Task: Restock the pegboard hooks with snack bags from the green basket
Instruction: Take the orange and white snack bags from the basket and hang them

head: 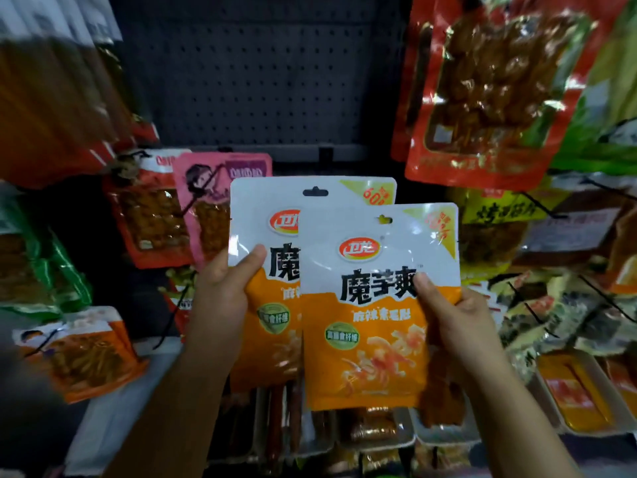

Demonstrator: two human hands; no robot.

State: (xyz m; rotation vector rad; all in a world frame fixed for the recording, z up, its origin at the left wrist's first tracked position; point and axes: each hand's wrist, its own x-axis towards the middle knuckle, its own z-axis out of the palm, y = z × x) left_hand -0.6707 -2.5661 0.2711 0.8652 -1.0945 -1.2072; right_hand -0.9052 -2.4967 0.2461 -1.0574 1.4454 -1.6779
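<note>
The left hand (224, 288) has its grip around a white-and-orange snack bag (265, 236), thumb on the front. The right hand (451, 315) grips a matching bag (372, 322), overlapping the first. Above both grips hangs the bare grey pegboard (262, 81).

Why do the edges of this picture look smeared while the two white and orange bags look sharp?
Head view: the left hand's bag and right hand's bag are crisp at centre; wide-angle distortion and blur smear the red packet and edges; glare streaks the shiny film.
</note>
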